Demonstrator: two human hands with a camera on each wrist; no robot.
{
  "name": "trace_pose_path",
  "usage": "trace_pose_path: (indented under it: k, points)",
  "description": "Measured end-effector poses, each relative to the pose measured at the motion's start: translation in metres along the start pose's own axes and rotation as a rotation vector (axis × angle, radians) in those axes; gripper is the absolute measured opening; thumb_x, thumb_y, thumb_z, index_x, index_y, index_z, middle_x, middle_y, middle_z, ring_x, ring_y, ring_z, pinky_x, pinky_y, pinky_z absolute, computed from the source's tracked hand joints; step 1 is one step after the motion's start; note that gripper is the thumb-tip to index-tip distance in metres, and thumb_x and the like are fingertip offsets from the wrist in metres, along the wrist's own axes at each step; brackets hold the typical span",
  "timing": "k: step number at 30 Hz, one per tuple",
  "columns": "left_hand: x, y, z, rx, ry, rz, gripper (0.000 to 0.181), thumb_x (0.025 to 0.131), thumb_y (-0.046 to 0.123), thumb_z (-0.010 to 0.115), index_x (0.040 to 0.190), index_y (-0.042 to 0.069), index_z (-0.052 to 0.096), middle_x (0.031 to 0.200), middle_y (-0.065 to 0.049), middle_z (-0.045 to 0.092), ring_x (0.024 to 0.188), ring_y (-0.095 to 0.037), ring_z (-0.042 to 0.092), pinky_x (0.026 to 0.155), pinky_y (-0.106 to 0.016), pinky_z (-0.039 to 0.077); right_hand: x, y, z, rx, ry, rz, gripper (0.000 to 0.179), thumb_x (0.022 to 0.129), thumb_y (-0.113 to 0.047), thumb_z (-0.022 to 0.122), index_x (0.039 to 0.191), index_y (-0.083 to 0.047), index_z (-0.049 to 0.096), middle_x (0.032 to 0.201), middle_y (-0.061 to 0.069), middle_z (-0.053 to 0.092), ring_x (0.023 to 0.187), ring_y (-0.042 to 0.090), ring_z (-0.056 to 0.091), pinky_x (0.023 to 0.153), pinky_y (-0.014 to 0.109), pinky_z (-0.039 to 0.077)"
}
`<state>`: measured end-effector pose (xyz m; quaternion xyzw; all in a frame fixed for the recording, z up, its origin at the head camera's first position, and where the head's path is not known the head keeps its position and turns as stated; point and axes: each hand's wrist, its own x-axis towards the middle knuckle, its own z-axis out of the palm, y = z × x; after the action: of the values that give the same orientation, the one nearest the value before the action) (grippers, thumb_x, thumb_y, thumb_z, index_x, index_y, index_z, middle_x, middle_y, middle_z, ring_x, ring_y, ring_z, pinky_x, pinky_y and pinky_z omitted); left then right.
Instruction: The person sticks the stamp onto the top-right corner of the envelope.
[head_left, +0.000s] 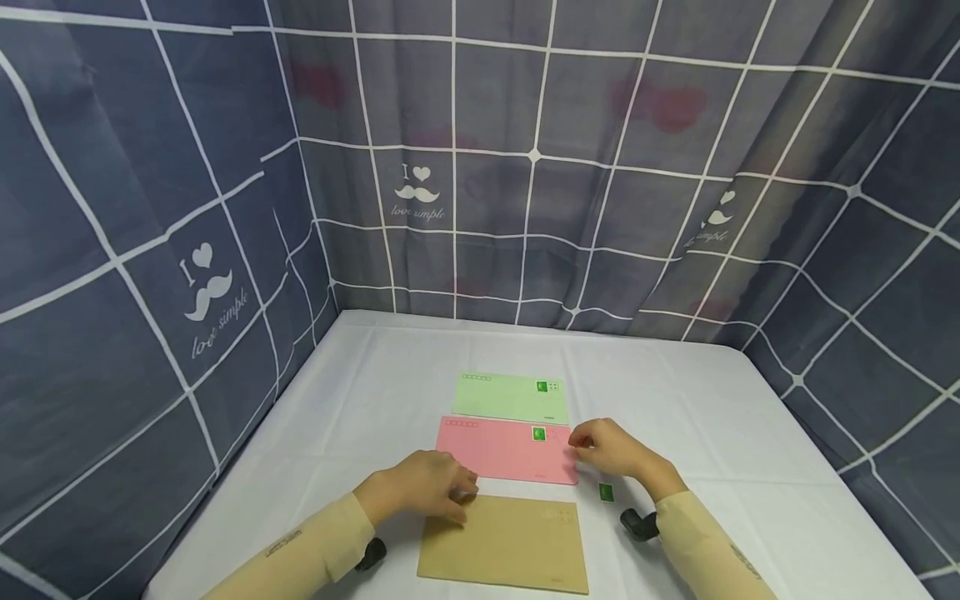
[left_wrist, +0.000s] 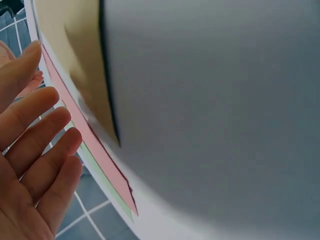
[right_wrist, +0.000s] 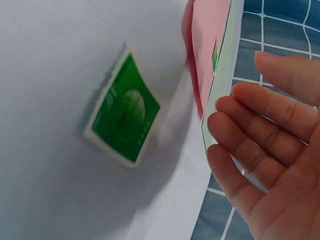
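Three envelopes lie in a column on the table: light green point(head_left: 502, 400) at the back, pink point(head_left: 495, 450) in the middle, tan point(head_left: 510, 546) nearest. A green stamp point(head_left: 542, 387) shows on the green envelope's upper right, and another stamp point(head_left: 539, 433) on the pink one's. One loose green stamp point(head_left: 606, 492) with a pale perforated edge lies on the cloth right of the envelopes. My left hand point(head_left: 431, 485) is over the tan envelope's upper left corner, fingers relaxed and holding nothing. Beside the pink envelope's right edge, my right hand point(head_left: 611, 446) has loosely bent, empty fingers, beyond the loose stamp.
A white cloth point(head_left: 360, 392) covers the table. Dark grey curtains point(head_left: 487, 200) with white grid lines stand behind it and along both sides. Black wrist devices, one on the left point(head_left: 371, 553) and one on the right point(head_left: 639, 525), sit under the sleeves.
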<state>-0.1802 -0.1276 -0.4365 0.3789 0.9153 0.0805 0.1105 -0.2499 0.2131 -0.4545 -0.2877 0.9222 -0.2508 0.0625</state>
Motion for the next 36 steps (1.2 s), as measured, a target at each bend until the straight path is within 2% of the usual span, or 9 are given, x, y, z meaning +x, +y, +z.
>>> trace_pose_path:
  k: [2,5,7,10,13,17,19,25,36]
  points:
    - [-0.003,0.001,0.001,-0.004,-0.002,0.010,0.040,0.081,0.042,0.081,0.115,0.021,0.077,0.123,0.006,0.072,0.087,0.001,0.060,0.070,-0.016,0.048,-0.003,0.002,-0.001,0.020,-0.015,0.007,0.007,0.091,-0.010,0.068,0.092,-0.005,0.073,0.083,-0.004,0.068,0.074,0.005,0.055,0.068,0.023,0.050]
    - [-0.005,0.001,0.003,-0.006,-0.001,0.014,0.043,0.079,0.041,0.083,0.116,0.021,0.077,0.127,0.004,0.071,0.081,0.002,0.052,0.066,-0.014,0.041,-0.007,0.004,-0.003,0.045,-0.041,0.019,0.004,0.089,-0.011,0.070,0.087,-0.008,0.070,0.077,-0.006,0.063,0.070,0.005,0.051,0.064,0.022,0.046]
    - [-0.006,0.001,0.005,-0.002,-0.005,0.017,0.040,0.078,0.041,0.084,0.112,0.021,0.078,0.128,0.004,0.070,0.082,0.000,0.053,0.066,-0.015,0.041,-0.010,0.006,-0.004,0.056,-0.062,0.032,0.005,0.088,-0.011,0.072,0.085,-0.009,0.069,0.076,-0.007,0.061,0.069,0.005,0.050,0.063,0.022,0.045]
    - [-0.006,0.002,0.007,0.010,-0.014,0.032,0.030,0.077,0.042,0.085,0.095,0.020,0.078,0.127,0.005,0.070,0.084,0.000,0.058,0.062,-0.015,0.039,-0.015,0.007,-0.005,0.076,-0.089,0.070,0.009,0.083,-0.009,0.076,0.084,-0.010,0.067,0.074,-0.006,0.058,0.068,0.007,0.050,0.062,0.021,0.043]
    - [-0.007,0.003,0.008,0.025,-0.019,0.042,0.028,0.076,0.043,0.085,0.091,0.022,0.076,0.127,0.006,0.070,0.099,-0.004,0.067,0.063,-0.016,0.039,-0.021,0.008,-0.007,0.083,-0.116,0.109,0.014,0.080,-0.009,0.079,0.083,-0.010,0.065,0.072,-0.005,0.056,0.067,0.008,0.049,0.060,0.021,0.042]
    - [-0.008,0.003,0.009,0.030,-0.017,0.039,0.043,0.074,0.044,0.086,0.112,0.026,0.078,0.127,0.006,0.070,0.111,-0.009,0.068,0.067,-0.017,0.042,-0.029,0.008,-0.009,0.094,-0.156,0.164,0.019,0.078,-0.010,0.082,0.083,-0.009,0.064,0.073,-0.004,0.055,0.068,0.010,0.049,0.060,0.023,0.041]
    - [-0.008,0.003,0.009,0.033,-0.017,0.040,0.047,0.074,0.044,0.086,0.117,0.026,0.077,0.127,0.006,0.070,0.113,-0.010,0.068,0.071,-0.017,0.047,-0.032,0.007,-0.010,0.102,-0.179,0.186,0.019,0.078,-0.010,0.082,0.083,-0.009,0.064,0.074,-0.003,0.055,0.068,0.011,0.049,0.060,0.023,0.041]
    - [-0.008,0.002,0.010,0.038,-0.029,0.025,0.051,0.074,0.046,0.085,0.120,0.025,0.075,0.129,0.008,0.069,0.117,-0.012,0.066,0.090,-0.026,0.056,-0.040,0.008,-0.012,0.100,-0.205,0.201,0.018,0.076,-0.005,0.081,0.083,-0.008,0.064,0.075,-0.002,0.057,0.067,0.012,0.051,0.059,0.024,0.042]
    - [-0.006,0.005,0.007,0.039,-0.024,-0.010,0.054,0.073,0.046,0.085,0.121,0.023,0.074,0.131,0.007,0.068,0.120,-0.014,0.065,0.096,-0.030,0.056,-0.039,0.003,-0.011,0.071,-0.182,0.235,0.020,0.075,0.002,0.080,0.077,-0.008,0.063,0.071,0.000,0.056,0.061,0.012,0.051,0.056,0.025,0.042]
